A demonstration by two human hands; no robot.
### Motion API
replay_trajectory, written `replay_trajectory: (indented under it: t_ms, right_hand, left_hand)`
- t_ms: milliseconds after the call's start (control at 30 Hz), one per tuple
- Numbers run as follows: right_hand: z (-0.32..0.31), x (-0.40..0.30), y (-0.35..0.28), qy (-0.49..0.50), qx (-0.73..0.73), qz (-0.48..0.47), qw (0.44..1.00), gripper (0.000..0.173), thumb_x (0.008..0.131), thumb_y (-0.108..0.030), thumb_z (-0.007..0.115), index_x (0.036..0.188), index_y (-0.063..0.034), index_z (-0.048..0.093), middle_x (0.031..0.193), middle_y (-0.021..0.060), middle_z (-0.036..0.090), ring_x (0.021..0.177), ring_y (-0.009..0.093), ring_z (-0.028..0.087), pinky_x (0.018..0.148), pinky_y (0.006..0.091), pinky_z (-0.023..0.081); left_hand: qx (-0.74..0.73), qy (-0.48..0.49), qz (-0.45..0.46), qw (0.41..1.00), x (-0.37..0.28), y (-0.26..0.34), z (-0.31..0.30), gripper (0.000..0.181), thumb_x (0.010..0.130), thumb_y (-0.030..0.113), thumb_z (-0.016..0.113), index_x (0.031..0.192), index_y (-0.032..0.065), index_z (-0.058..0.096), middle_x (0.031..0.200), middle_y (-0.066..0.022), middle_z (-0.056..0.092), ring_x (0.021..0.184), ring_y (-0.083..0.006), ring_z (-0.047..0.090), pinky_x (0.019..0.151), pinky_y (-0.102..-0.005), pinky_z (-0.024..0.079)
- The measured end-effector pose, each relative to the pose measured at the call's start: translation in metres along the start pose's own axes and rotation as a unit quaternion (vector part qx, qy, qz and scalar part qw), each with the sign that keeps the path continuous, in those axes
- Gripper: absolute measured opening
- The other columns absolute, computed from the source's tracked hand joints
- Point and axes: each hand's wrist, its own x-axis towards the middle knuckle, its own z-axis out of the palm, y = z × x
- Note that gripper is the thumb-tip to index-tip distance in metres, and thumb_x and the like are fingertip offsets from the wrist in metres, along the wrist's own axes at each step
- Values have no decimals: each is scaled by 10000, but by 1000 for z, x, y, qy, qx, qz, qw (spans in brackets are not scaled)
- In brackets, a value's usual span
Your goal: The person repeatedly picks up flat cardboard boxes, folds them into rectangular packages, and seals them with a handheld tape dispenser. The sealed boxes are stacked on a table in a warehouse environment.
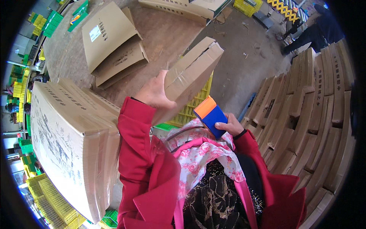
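Note:
A flat cardboard box (191, 71), its taped narrow side turned up, stands tilted in front of me. My left hand (158, 93) grips its near left end, thumb over the side and the other fingers partly hidden. To the right, my right hand (231, 125) holds a blue and orange block-shaped object (211, 117) above the floral apron (197, 160), its orange end pointing away from me. The object's exact kind cannot be told. Beyond my left hand, an open, partly folded cardboard carton (111, 37) lies on the brown work surface (163, 37).
Stacked printed cartons (68, 137) stand close at my left. Many flattened cartons (308, 114) are piled at my right. A yellow plastic crate (190, 113) sits below the held box. More cartons (183, 7) lie at the far edge. A person in dark clothes (320, 31) is at the upper right.

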Motion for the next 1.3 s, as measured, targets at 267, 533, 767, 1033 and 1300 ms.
replay_trajectory:
  t_ms: [267,533,767,1033,1300]
  right_hand:
    - [0,27,18,43,-87,4,995,457,756,-328,731,998,51,648,844,71,661,746,136,612,717,289,502]
    - [0,48,30,90,-564,24,820,410,763,-411,669,906,-27,694,824,150,683,717,243,675,692,341,526]
    - [-49,37,-67,82,-620,208,752,517,672,-431,728,994,-31,670,886,164,681,786,295,667,708,363,514]
    - [-72,4,-239,-141,-348,-142,916,640,475,-441,880,859,-7,608,748,71,644,661,170,619,624,281,479]
    - [48,135,-301,-455,-498,-128,727,644,620,-467,806,1003,11,608,786,107,632,652,195,629,609,285,480]
  left_hand:
    - [53,20,17,998,-5,15,11,1052,509,338,829,1334,-35,294,1256,-274,474,1177,-395,468,979,-394,396]
    - [300,220,-38,927,14,70,61,983,615,297,801,1368,-33,262,1056,-168,508,974,-295,530,832,-388,448]
    - [223,216,-18,951,4,58,51,990,604,284,800,1381,5,254,1040,-181,502,940,-338,534,809,-435,454]
    - [-168,301,108,933,-32,21,26,594,844,319,646,1293,-15,444,1287,-200,472,1142,-259,506,928,-340,424]
    - [-754,251,206,571,-48,40,62,656,889,542,507,1212,-28,473,1028,-59,571,894,-120,551,806,-277,446]
